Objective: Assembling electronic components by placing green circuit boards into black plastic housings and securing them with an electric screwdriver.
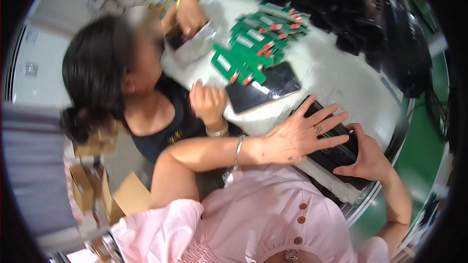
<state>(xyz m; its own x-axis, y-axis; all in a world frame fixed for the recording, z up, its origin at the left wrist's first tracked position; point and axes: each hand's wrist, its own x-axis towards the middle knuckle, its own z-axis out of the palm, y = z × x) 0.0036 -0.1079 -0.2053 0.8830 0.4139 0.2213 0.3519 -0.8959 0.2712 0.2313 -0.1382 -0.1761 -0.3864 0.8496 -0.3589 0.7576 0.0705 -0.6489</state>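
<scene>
A black rectangular plastic housing lies at the near edge of the white table, partly covered by my hands. My left hand reaches across it with the fingers spread; whether the palm touches it I cannot tell. At its right end my right hand grips the housing, thumb on the near side and fingers over the far side. Just beyond my left hand rests a dark, glossy phone-like slab. Green circuit boards with red-orange parts and white labels are heaped behind it, some overlapping its far edge.
To my left sits a co-worker in a dark top; one of their hands is near the slab, the other at a clear plastic bag. Black plastic parts pile up at the far right. Open cardboard boxes stand lower left.
</scene>
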